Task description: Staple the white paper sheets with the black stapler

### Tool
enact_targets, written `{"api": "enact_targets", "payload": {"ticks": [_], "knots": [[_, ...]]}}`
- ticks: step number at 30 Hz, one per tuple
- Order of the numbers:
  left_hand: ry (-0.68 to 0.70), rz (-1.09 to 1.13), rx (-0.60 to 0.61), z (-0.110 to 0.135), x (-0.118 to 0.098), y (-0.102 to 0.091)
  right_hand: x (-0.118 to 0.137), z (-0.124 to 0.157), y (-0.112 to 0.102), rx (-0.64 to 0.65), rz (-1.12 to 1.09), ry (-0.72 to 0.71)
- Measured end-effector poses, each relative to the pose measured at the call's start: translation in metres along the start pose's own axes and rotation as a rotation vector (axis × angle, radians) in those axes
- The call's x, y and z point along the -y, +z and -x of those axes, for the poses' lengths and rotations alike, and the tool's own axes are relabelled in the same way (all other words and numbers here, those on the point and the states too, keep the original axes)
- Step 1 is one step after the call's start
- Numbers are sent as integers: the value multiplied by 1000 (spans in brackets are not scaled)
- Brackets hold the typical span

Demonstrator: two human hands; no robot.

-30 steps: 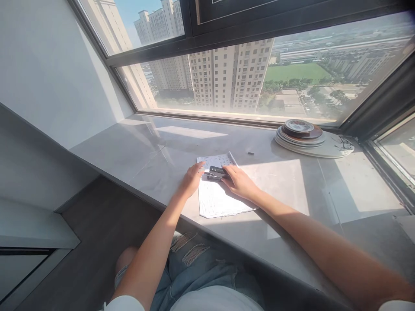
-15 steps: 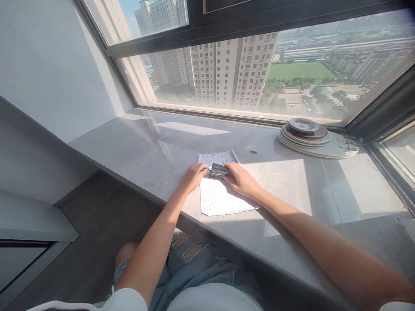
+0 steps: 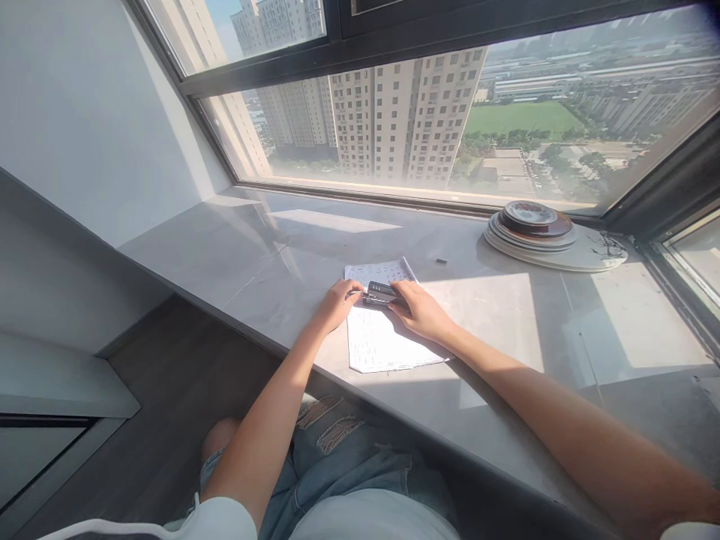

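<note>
A black stapler (image 3: pixel 382 291) lies over the printed sheets of paper (image 3: pixel 388 341) on the stone windowsill. My right hand (image 3: pixel 421 309) is closed round its right end, thumb on the near side and fingers over the top. The stapler's upper arm and its base stand slightly apart toward the left. At that left end my left hand (image 3: pixel 338 304) has its fingers pinched together. A thin dark piece shows at those fingertips, too small to name. Part of the paper is hidden under my hands and the stapler.
A small grey bar (image 3: pixel 442 261) lies on the sill (image 3: pixel 304 300) beyond the paper. Stacked plates (image 3: pixel 529 229) stand at the back right, near the window frame (image 3: pixel 394 201). The sill's front edge runs just above my lap, and a wall (image 3: pixel 112 120) rises at the left.
</note>
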State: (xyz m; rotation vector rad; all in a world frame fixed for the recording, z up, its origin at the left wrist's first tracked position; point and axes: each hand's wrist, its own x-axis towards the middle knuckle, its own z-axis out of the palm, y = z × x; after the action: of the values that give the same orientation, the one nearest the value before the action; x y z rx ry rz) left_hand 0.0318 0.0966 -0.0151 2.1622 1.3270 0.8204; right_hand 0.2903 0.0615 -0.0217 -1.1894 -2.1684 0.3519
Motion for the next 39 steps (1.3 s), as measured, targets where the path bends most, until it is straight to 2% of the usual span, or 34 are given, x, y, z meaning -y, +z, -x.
{"api": "enact_targets", "payload": {"ticks": [6, 19, 28, 34, 36, 39], "knots": [[-14, -11, 17, 1, 1, 0, 1, 0, 0, 4, 4, -4], [50, -6, 4, 2, 4, 1, 1, 0, -1, 1, 2, 0], [30, -8, 13, 2, 2, 0, 1, 0, -1, 3, -1, 2], [-9, -43, -233, 1, 4, -3, 0, 1, 0, -7, -2, 5], [-57, -36, -178, 1, 3, -4, 0, 1, 0, -11, -5, 4], [-83, -19, -14, 3, -3, -6, -1, 1, 0, -13, -11, 1]]}}
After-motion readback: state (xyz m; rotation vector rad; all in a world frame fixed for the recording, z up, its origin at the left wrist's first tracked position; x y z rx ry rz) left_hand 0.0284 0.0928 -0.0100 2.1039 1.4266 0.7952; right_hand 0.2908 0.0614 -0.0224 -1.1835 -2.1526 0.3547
